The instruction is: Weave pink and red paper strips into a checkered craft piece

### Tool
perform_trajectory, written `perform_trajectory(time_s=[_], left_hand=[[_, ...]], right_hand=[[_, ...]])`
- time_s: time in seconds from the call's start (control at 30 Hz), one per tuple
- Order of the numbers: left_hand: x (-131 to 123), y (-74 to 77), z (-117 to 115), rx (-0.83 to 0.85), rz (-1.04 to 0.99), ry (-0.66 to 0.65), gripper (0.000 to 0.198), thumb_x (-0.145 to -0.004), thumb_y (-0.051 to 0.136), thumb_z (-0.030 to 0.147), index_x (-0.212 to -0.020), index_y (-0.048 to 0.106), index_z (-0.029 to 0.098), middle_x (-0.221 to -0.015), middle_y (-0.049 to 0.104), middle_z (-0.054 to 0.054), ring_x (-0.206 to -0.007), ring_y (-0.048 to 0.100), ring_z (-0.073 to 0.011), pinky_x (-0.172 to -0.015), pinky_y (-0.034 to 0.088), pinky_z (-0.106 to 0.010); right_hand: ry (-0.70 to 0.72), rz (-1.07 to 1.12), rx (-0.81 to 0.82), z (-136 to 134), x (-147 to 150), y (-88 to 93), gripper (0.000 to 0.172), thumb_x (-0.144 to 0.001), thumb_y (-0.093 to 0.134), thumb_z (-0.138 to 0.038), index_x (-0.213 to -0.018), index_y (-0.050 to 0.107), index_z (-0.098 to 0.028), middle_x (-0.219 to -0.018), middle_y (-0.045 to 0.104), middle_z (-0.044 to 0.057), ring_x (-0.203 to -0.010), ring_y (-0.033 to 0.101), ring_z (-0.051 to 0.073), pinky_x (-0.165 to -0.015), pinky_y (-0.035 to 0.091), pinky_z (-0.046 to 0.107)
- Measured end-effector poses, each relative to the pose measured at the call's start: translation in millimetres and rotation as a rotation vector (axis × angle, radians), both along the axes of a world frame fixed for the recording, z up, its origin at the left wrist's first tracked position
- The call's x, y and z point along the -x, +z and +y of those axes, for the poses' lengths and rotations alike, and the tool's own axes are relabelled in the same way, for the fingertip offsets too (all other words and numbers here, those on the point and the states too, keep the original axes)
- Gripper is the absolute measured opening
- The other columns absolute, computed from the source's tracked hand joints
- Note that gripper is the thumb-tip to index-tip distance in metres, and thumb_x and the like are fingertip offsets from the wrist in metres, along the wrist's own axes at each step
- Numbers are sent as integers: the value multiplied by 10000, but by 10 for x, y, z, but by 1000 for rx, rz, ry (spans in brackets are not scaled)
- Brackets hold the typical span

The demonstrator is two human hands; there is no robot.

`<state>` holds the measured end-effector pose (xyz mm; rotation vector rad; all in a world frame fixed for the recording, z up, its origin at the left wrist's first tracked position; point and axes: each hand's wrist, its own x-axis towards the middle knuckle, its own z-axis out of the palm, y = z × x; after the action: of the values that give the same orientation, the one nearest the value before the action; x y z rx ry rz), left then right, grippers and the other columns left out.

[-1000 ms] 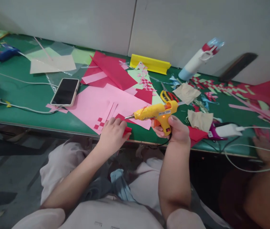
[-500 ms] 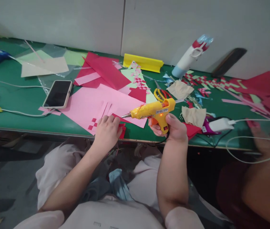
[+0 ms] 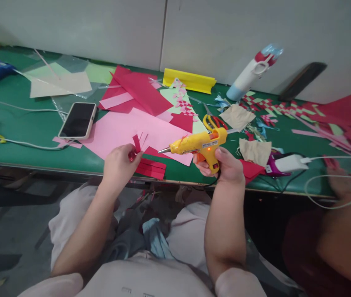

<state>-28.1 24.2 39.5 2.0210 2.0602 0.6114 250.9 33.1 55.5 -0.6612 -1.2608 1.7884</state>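
Observation:
My right hand (image 3: 226,167) is closed round the handle of a yellow hot glue gun (image 3: 198,143). Its metal nozzle points left and an orange light glows on its body. Between the fingertips of my left hand (image 3: 118,163) is a red paper strip (image 3: 136,142), standing up above the fingers. A sheet of pink paper (image 3: 116,128) lies under and behind that hand. Red paper strips (image 3: 151,169) rest beside it near the table's front edge, below the nozzle. My palm hides the lower part of the held strip.
A phone (image 3: 78,120) lies at the left. Scissors (image 3: 212,122), beige cloth pieces (image 3: 237,116), and a white bottle (image 3: 250,76) stand or lie towards the right. A white charger (image 3: 291,163) trails a cable near another person's hand (image 3: 339,177). Red paper sheets (image 3: 141,95) lie at the back.
My left hand has moved left and lifted a red paper strip from the pile. The red strips beneath are now uncovered. The glue gun has hardly moved.

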Motion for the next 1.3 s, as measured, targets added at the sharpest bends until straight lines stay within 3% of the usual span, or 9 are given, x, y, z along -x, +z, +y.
perform_trajectory(time_s=[0.2,0.4,0.47,0.83,0.97,1.1,1.23,1.3], left_hand=[[66,44,-13,113,-160,36,226,-811,579,440,-765,556,220,-727,692,-29,-697,638,-218,-601,387,-303],[144,-68,-57,288,-653,-60,329,-757,657,440,-986,580,217,-694,702,-7,-646,659,-194,-595,448,-286],[167,-71,-88,326,-735,-85,372,-754,669,438,-1032,571,210,-669,690,-1,-654,655,-186,-605,460,-280],[331,85,-445,461,-732,-215,372,-766,656,417,-1036,552,183,-641,652,3,-640,631,-173,-594,469,-271],[372,86,-523,512,-594,-328,298,-819,606,419,-1031,591,210,-700,680,-4,-669,646,-176,-629,485,-281],[192,48,-392,262,-205,-272,266,-817,610,391,-1025,623,226,-758,694,-10,-687,637,-190,-634,463,-293],[-116,7,-175,66,79,-476,232,-847,579,294,-1040,650,184,-975,701,-88,-951,616,-264,-807,476,-366],[-241,-13,-96,28,152,-542,237,-856,581,304,-1036,650,166,-982,686,-102,-971,597,-275,-842,473,-389]], right_hand=[[2,-2,14,10,35,10,444,-760,661,-561,-737,613,-121,-583,469,11,-438,429,97,-318,262,196],[-36,-7,20,-17,45,19,399,-755,679,-534,-724,613,-142,-580,473,9,-439,437,101,-331,259,200],[-43,3,10,-20,40,10,381,-763,673,-527,-715,614,-154,-582,473,9,-439,433,99,-331,253,202],[35,70,-37,-12,22,24,397,-823,625,-495,-695,604,-119,-611,462,14,-461,444,90,-326,257,180],[50,65,-48,0,21,18,401,-833,609,-505,-721,611,-119,-616,461,12,-463,438,88,-327,265,175],[51,63,-51,14,20,10,411,-824,608,-524,-749,614,-120,-612,464,10,-456,428,91,-319,262,181],[48,53,-37,20,30,17,412,-813,622,-524,-738,616,-119,-606,464,9,-456,431,92,-319,258,181],[48,60,-35,20,34,23,406,-813,626,-520,-724,615,-124,-608,466,9,-456,433,89,-323,256,180]])
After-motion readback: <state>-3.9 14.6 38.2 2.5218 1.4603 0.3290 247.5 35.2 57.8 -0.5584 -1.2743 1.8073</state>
